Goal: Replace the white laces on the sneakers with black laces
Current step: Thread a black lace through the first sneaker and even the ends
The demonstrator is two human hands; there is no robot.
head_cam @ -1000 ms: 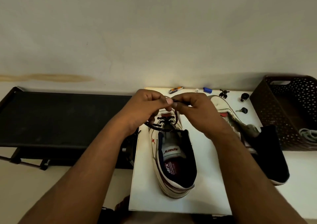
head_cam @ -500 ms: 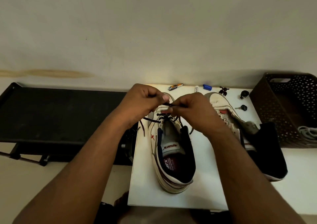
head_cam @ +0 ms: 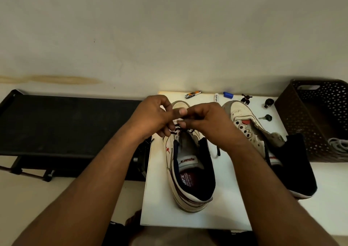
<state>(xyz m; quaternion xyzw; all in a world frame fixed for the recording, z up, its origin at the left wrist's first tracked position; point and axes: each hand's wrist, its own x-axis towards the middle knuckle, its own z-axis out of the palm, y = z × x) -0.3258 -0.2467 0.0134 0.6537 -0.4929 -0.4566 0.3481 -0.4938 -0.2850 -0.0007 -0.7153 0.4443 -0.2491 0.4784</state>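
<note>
1 brown basket (head_cam: 310,121) holds white laces (head_cam: 338,145) inside.

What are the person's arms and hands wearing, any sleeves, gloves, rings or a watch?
Nothing shows on them. Both forearms are bare right down to the bottom edge of the picture, with no sleeve in view. The left hand and right hand have no gloves, and no ring, watch or wristband is visible. The fingernails look short and unpainted.

Scuffed sneaker (head_cam: 188,170) (matt); perforated plastic basket (head_cam: 305,125).
</note>
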